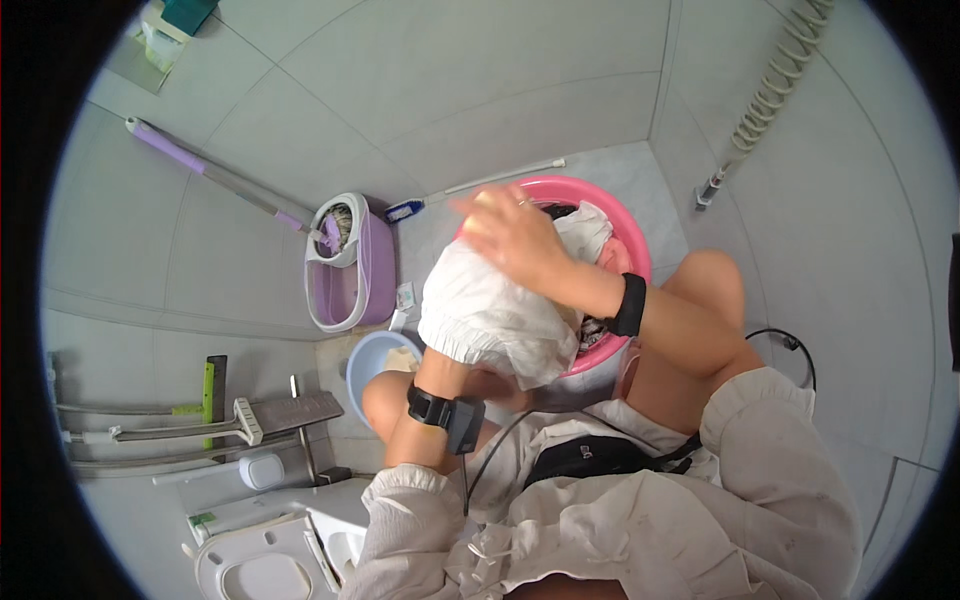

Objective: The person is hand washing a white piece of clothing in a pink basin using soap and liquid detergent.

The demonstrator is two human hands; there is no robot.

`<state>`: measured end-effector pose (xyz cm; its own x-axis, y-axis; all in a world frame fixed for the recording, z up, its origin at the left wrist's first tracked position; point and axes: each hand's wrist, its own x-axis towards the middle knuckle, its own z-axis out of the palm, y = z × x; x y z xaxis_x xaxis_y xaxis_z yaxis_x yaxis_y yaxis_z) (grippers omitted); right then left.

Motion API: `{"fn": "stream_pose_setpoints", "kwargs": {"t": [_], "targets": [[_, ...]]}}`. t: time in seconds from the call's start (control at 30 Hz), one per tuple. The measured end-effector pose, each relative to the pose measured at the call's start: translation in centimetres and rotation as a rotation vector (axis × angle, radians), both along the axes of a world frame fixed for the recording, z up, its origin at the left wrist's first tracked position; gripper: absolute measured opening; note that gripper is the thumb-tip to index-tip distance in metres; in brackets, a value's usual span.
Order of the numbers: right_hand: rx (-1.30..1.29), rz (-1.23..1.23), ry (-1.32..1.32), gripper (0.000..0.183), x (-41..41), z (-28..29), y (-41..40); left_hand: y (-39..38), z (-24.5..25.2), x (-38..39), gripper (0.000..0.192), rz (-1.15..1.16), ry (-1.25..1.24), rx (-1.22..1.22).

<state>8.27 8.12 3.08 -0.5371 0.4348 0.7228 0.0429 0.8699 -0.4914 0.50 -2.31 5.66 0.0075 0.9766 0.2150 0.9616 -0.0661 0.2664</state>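
A white garment [487,307] with a gathered elastic edge covers my left hand, and only my left wrist [444,367] shows below that edge. What the hidden fingers do is not visible. Over the top of the cloth lies my right hand [517,236], blurred, with a ring on one finger. Something pale yellow shows around its fingers, too blurred to name. Both hands are above the near left part of a pink basin [637,244]. Inside the basin are a white cloth [589,229], a coral-pink cloth [615,256] and dark fabric [559,211].
Left of the basin stands a purple mop bucket [379,262] with a mop [240,191] in it. A blue basin [364,356] sits beside my left knee. A scrub brush [405,211] lies by the wall. Lower left is a toilet [266,562]; a coiled hose [776,90] hangs at right.
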Motion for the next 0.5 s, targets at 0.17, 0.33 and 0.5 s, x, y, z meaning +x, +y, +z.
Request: {"fn": "stream_pose_setpoints", "kwargs": {"t": [0.17, 0.33, 0.5], "targets": [[0.138, -0.111, -0.066, 0.033, -1.0, -0.4, -2.7, 0.8, -4.4, -0.1, 0.038, 0.143, -0.703, 0.069], [0.24, -0.023, -0.137, 0.033, -0.1, -0.2, -1.2, 1.2, -1.8, -0.1, 0.037, 0.108, 0.01, 0.097], [-0.003, -0.03, -0.072, 0.029, -1.0, -0.2, -2.0, 1.9, -3.9, 0.6, 0.026, 0.18, -0.574, 0.107]]}}
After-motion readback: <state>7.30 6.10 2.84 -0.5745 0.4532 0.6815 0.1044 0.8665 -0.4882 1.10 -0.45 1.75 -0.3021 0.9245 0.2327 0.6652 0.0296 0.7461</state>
